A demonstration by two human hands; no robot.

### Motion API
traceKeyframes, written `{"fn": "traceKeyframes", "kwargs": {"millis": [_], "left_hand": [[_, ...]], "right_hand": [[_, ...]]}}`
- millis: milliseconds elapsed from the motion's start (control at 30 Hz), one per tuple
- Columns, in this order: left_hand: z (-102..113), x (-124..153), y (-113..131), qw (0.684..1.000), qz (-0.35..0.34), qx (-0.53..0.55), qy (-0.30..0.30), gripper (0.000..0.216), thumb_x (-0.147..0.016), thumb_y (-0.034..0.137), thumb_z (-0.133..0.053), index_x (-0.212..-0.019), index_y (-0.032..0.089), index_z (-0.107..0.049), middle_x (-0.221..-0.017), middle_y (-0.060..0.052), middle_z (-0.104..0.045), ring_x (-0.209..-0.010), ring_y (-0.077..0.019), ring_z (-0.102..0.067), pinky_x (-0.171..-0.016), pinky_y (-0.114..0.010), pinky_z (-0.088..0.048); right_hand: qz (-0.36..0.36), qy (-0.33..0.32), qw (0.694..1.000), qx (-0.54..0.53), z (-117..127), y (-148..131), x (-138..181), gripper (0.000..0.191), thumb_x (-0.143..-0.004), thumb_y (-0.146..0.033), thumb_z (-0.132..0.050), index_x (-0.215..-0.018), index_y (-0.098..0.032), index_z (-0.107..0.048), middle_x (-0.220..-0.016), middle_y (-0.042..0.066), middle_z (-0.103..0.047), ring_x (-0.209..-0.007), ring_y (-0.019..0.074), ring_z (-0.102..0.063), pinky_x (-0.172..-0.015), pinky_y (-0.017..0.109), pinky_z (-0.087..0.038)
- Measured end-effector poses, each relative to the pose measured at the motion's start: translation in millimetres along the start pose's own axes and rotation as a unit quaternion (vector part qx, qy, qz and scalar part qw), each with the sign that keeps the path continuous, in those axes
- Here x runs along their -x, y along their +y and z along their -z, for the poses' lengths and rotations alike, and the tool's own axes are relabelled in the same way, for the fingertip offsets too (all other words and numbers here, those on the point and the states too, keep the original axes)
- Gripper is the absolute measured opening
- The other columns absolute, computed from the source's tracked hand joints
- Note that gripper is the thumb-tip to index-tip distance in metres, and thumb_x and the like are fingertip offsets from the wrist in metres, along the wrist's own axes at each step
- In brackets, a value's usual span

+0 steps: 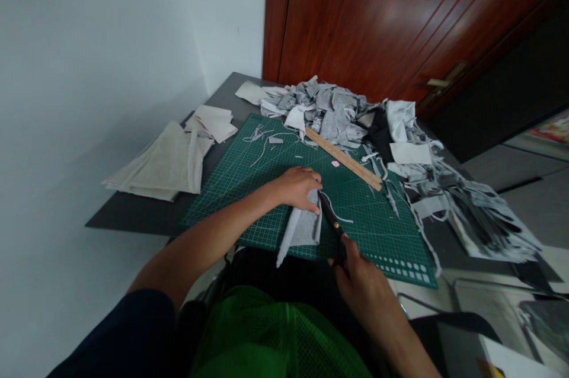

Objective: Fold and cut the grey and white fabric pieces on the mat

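Head: right hand curled round scissors

One camera, worn on the head, is facing forward and down. It is looking from near above at the left hand, the right hand and the tabletop, and is also showing the door beyond.
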State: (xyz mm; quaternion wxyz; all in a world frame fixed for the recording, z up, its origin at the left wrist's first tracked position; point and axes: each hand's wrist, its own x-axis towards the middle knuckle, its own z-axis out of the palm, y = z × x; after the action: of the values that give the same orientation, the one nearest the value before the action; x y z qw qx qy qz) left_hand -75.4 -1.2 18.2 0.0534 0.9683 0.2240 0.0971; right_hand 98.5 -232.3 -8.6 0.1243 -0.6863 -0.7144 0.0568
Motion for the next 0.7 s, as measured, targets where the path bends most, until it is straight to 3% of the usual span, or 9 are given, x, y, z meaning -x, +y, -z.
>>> {"fn": "traceKeyframes", "kwargs": {"millis": [233,400,700], "left_hand": [[0.6,0.1,0.5,1.000,0.002,0.008,0.000,0.053,-0.077,0.065,-0.074,-0.111,0.025,-0.073,-0.123,-0.006,-0.069,-0.116,-0.0293,-0.059,-0.089,-0.038,-0.043],[1.1,0.3,1.1,1.000,0.003,0.006,0.001,0.053,-0.077,0.065,-0.074,-0.110,0.024,-0.073,-0.124,-0.006,-0.069,-0.116,-0.0290,-0.059,-0.089,-0.037,-0.043],[-0.1,0.2,-0.2,1.000,0.002,0.013,0.004,0.053,-0.077,0.065,-0.074,-0.110,0.024,-0.073,-0.124,-0.006,-0.069,-0.115,-0.0298,-0.059,-0.089,-0.039,-0.044]], "right_hand": [[0.004,0.016,1.000,0.013,-3.5,2.0,-0.4,0.047,-0.095,-0.022,-0.043,-0.140,-0.007,-0.045,-0.091,0.019,-0.079,-0.073,0.0317,-0.077,-0.065,0.043,-0.063],[-0.009,-0.005,1.000,0.021,-1.9,1.5,-0.6,0.047,-0.096,-0.021,-0.044,-0.141,-0.007,-0.043,-0.101,0.021,-0.079,-0.081,0.0327,-0.079,-0.069,0.043,-0.063],[-0.016,-0.028,0.999,-0.008,3.1,0.6,-2.2,0.046,-0.098,-0.022,-0.039,-0.141,-0.007,-0.039,-0.099,0.022,-0.078,-0.082,0.0334,-0.079,-0.070,0.044,-0.061]]}}
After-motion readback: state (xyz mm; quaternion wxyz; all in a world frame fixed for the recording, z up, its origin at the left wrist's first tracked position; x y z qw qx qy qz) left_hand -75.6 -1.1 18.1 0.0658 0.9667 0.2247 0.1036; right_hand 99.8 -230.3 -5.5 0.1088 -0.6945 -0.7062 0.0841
